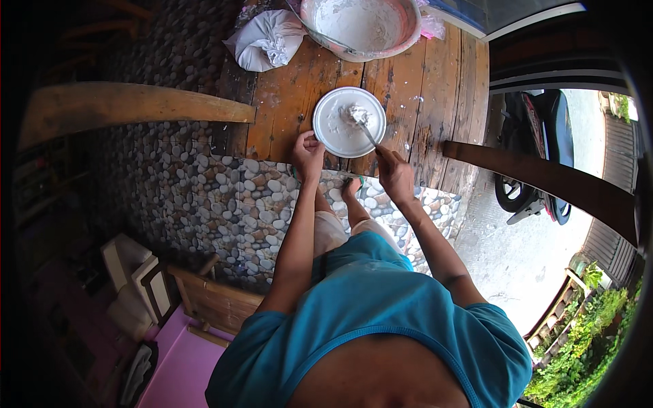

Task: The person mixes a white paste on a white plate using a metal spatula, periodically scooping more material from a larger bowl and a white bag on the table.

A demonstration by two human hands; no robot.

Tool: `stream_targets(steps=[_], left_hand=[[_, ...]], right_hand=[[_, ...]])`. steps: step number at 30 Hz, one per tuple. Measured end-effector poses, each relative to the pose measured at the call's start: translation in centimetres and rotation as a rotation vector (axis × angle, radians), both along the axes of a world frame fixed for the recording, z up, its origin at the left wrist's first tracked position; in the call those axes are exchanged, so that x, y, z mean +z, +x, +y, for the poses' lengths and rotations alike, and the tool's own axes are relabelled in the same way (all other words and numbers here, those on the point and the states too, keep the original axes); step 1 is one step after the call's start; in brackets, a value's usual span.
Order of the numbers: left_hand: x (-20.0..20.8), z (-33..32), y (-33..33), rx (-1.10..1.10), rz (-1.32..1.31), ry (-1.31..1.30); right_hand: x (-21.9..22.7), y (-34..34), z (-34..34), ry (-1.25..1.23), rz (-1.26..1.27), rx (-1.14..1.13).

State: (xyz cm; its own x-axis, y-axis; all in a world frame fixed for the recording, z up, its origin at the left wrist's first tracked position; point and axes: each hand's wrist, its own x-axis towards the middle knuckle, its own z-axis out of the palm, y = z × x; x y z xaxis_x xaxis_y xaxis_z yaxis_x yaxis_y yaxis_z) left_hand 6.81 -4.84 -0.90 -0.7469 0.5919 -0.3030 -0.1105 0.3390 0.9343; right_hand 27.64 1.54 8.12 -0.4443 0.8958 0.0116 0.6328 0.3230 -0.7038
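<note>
A shallow round white plate [340,144] with a raised rim lies near the front edge of the wooden table. On it sits a lump of thick white paste [354,112], with thin smears around it. My left hand [308,158] is closed at the plate's near left rim, its curled fingers touching the edge. From the right, my right hand [396,173] grips the handle of a metal spoon [369,134]. The spoon slants up and left, and its head is hidden in the paste.
Behind the plate stands a wide basin [360,30] coated with white powder or paste. A tied white bag [269,41] rests at its left, and pink plastic [432,27] at its right. Wooden beams [143,105] flank the table. A parked motorcycle [544,149] is at the right.
</note>
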Motion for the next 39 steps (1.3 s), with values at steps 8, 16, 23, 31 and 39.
stream_targets(steps=[8, 16, 23, 31, 39], left_hand=[[-0.4, -0.5, -0.2, 0.003, -0.047, -0.021], [0.1, 0.0, 0.1, 0.003, -0.062, 0.026], [-1.0, -0.4, -0.3, 0.028, -0.099, 0.038], [-0.8, -0.2, -0.2, 0.009, -0.086, 0.069], [-1.0, -0.4, -0.2, 0.007, -0.061, 0.033]], right_hand=[[2.4, -0.4, -0.6, 0.022, -0.164, 0.109], [-1.4, -1.5, 0.1, 0.1, -0.169, 0.081], [3.4, 0.3, 1.6, 0.101, -0.264, 0.234], [0.4, 0.6, 3.0, 0.107, -0.26, 0.281], [2.9, 0.2, 2.0, 0.111, -0.246, 0.303]])
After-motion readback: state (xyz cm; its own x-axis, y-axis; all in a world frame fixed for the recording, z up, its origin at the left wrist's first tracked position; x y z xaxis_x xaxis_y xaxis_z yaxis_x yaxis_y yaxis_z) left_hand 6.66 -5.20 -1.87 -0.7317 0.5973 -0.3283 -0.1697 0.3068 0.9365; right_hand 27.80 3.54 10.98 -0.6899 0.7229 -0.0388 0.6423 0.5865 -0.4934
